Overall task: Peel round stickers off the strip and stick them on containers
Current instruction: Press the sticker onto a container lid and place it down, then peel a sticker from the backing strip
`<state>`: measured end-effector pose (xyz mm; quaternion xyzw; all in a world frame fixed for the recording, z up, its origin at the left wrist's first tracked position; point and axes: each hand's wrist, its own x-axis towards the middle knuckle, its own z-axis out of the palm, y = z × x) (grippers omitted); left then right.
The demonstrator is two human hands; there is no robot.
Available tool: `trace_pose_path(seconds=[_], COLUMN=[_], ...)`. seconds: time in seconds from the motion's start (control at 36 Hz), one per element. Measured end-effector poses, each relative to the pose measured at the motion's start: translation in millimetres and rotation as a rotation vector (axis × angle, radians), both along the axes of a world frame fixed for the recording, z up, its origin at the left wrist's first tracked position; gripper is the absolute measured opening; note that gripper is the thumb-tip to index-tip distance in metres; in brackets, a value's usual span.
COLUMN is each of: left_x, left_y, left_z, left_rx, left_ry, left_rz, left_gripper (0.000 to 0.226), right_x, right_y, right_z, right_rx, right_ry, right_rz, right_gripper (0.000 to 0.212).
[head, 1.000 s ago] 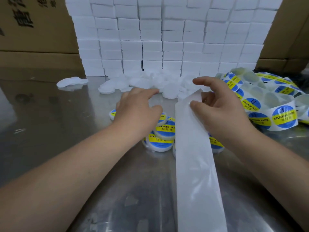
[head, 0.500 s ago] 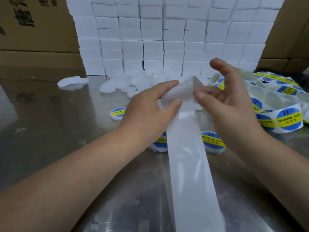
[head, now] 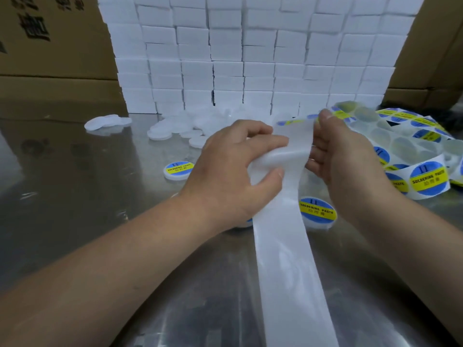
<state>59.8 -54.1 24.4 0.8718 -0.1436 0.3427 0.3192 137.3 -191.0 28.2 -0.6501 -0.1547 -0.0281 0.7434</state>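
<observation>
A: Where is the sticker strip?
B: Dead centre. The left hand has its fingers curled round a bunched fold of it, and the right hand pinches its top edge, thumb on top. The bare translucent tail runs toward 6 o'clock across the steel table
A: What could go wrong?
B: The bunching, I think. A creased liner may fold a sticker onto itself, or tear. There is a blur of blue and yellow by the right thumb, and I cannot tell whether a sticker is lifting there. A hard pull might tangle the loose stickers heaped at 2 o'clock, and the tail could drag the labelled container at 5 o'clock.
A: Any writing?
B: Blue stickers, with a yellow band reading "SOLDERING PASTE". The characters beneath are too small to read. A second labelled container at 9 o'clock reads the same. The plain containers at 11 o'clock carry nothing, and the cardboard carton at 10 o'clock shows large dark characters, cut off
</observation>
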Motion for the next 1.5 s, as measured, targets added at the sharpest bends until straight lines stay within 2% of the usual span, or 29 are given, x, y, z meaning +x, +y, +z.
trace_pose_path(seconds=[0.06, 0.17, 0.28, 0.36, 0.42, 0.5, 0.58, 0.64, 0.75, 0.86, 1.0, 1.17, 1.22, 1.33, 1.42, 1.5], left_x=[0, 0, 2, 3, 4, 6, 16, 28, 53, 88, 138, 178, 185, 188, 185, 185], left_y=[-1, -1, 3, 4, 4, 3, 7, 14, 28, 40, 47, 35, 27, 17, 18, 21], left_z=[0, -3, -3, -3, -4, -4, -1, 4, 18, 24, 17, 9, 6, 1, 2, 1], left_rx=[0.033, 0.114, 0.263, 0.291, 0.238, 0.039, -0.272, -0.324, -0.156, 0.119, 0.414, 0.761, 0.815, 0.766, 0.786, 0.808], left_ry=[0.028, 0.037, 0.043, 0.064, 0.06, 0.048, 0.15, 0.181, 0.263, 0.379, 0.589, 0.689, 0.698, 0.704, 0.613, 0.539], left_rz=[-0.012, -0.028, -0.052, -0.061, -0.075, -0.06, 0.082, 0.181, 0.274, 0.328, 0.326, 0.349, 0.342, 0.328, 0.388, 0.392], left_gripper=[0.037, 0.032, 0.051, 0.056, 0.055, 0.055, 0.033, 0.019, 0.031, 0.041, 0.048, 0.057, 0.054, 0.031, 0.009, 0.005], right_x=[-4, -9, -14, -15, -16, -10, -7, -7, -7, -6, -4, -3, -3, -2, -3, -3], right_y=[-1, -3, -3, -3, -2, -2, -3, -3, -3, -3, -3, -3, -3, -2, -2, 0], right_z=[-1, -2, -1, -2, -3, -6, -6, -6, -8, -9, -11, -13, -14, -14, -13, -14], right_rx=[0.016, -0.002, 0.051, -0.027, -0.061, -0.126, -0.218, -0.231, -0.268, -0.283, -0.31, -0.328, -0.345, -0.371, -0.378, -0.383], right_ry=[-0.031, -0.089, -0.127, -0.238, -0.279, -0.309, -0.349, -0.352, -0.342, -0.31, -0.321, -0.361, -0.375, -0.37, -0.363, -0.354], right_rz=[0.038, 0.14, 0.286, 0.242, 0.212, 0.1, -0.006, -0.036, -0.059, -0.057, -0.059, -0.055, -0.071, -0.117, -0.123, -0.121], right_gripper=[0.018, 0.023, 0.01, 0.016, 0.022, 0.047, 0.053, 0.056, 0.054, 0.058, 0.062, 0.064, 0.063, 0.058, 0.058, 0.057])
